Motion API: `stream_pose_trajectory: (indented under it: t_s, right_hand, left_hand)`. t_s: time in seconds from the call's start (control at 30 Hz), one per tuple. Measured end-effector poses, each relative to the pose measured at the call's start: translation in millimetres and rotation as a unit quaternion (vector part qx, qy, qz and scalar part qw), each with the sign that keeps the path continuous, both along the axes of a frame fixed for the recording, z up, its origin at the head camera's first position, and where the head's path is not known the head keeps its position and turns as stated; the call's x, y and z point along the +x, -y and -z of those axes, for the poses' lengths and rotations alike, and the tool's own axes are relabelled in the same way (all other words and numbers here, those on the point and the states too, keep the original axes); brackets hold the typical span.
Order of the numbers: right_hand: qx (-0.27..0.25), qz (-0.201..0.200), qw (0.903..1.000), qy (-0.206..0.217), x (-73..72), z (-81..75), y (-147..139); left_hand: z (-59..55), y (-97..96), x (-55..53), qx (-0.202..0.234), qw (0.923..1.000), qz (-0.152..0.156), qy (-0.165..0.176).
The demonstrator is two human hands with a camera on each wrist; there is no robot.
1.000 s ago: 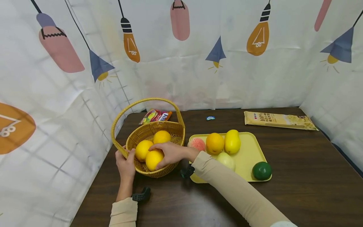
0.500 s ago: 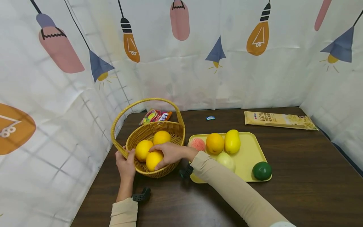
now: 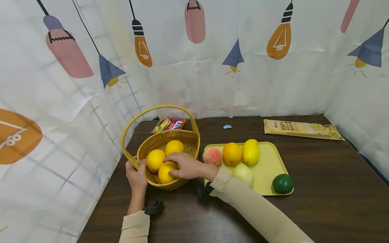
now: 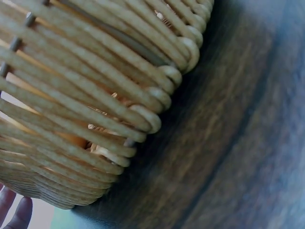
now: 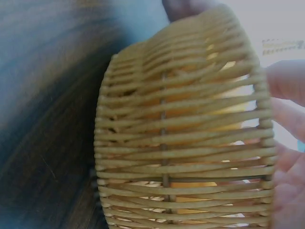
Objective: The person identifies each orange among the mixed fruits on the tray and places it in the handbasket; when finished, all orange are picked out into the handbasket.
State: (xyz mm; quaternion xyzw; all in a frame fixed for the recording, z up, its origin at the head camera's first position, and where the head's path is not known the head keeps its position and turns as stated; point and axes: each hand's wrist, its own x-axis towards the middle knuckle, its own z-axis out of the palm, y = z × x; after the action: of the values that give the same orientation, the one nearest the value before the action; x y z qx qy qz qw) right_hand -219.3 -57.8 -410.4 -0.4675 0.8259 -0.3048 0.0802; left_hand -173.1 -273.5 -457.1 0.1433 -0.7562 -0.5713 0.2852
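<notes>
A woven yellow basket point(image 3: 170, 186) with a tall arched handle stands at the left of the table. Three oranges lie inside: one near the front point(image 3: 164, 172), one at the left point(image 3: 155, 160), one behind point(image 3: 174, 147). My left hand point(image 3: 136, 175) holds the rim at the base of the handle. Over the front orange, my right hand point(image 3: 189, 166) hovers with loosely spread fingers, thumb and fingertips at its right side. Both wrist views show mostly the basket's slatted wall point(image 5: 186, 133); fingers point(image 5: 288, 119) show beyond its rim in the right one.
Right of the basket lies a yellow tray point(image 3: 271, 158) holding a peach point(image 3: 212, 156), an orange point(image 3: 232, 153), a yellow oval fruit point(image 3: 251, 152), a pale green round fruit point(image 3: 243, 173) and a dark green one point(image 3: 283, 184). Behind are a candy bag point(image 3: 168, 125), a small blue packet point(image 3: 227, 126) and a long packet point(image 3: 304, 129).
My right hand has loosened around the front orange, its thumb lifting up and to the right. The orange stays in the basket. My left hand keeps its hold; the head view shifts slightly.
</notes>
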Motion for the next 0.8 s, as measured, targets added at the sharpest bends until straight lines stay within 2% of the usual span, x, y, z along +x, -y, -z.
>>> stream_pose_trajectory:
  t_s: [0.17,0.37,0.47,0.67,0.8]
  right_hand:
    - [-0.041,0.013,0.999,0.008,13.8,-2.2,-15.8]
    - [-0.107,0.022,0.9938,0.02,25.0,-7.2,-41.8]
    - [-0.133,0.027,0.9905,0.025,28.9,-9.4,-54.6]
    - [-0.15,0.05,0.9863,0.047,34.8,-15.6,-83.8]
    - [-0.149,0.069,0.9856,0.041,32.9,-19.3,-105.1]
  left_hand:
    - [-19.0,-10.9,10.8,-0.005,1.0,0.002,0.001]
    - [-22.7,-12.1,11.7,-0.005,0.9999,0.009,0.003]
    - [-17.5,-8.5,8.3,0.001,0.9999,0.011,0.008]
    - [6.2,4.5,-4.7,-0.007,0.9998,0.004,0.019]
    - [10.7,6.8,-7.3,-0.012,0.9998,0.001,0.019]
